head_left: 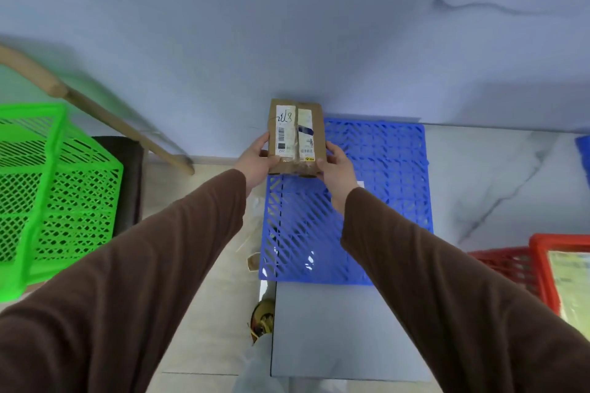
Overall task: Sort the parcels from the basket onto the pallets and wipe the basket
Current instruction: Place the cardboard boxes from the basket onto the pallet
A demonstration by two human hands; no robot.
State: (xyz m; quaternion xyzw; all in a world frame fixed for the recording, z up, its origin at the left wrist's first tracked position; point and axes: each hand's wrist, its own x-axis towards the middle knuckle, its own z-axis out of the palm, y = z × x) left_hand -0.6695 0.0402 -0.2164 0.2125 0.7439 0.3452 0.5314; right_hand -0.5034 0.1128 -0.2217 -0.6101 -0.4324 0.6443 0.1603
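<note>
- Both hands hold one cardboard parcel (295,136) over the blue pallet's (383,169) 11 o'clock corner: left hand (257,159) and right hand (335,172) each have their grip closed on a side.
- No parcel lies on that pallet yet, so sorting looks early.
- The green basket (48,188), at 9 o'clock, is not yet being wiped.

**Markings on the parcel**

The brown parcel (295,137) carries a white shipping label (285,132) with dark handwritten strokes, illegible; below them a barcode and tiny print, perhaps "202", too small to be sure; a second label (306,137) bears a dark blue stripe and a yellow round logo, unreadable.
</note>
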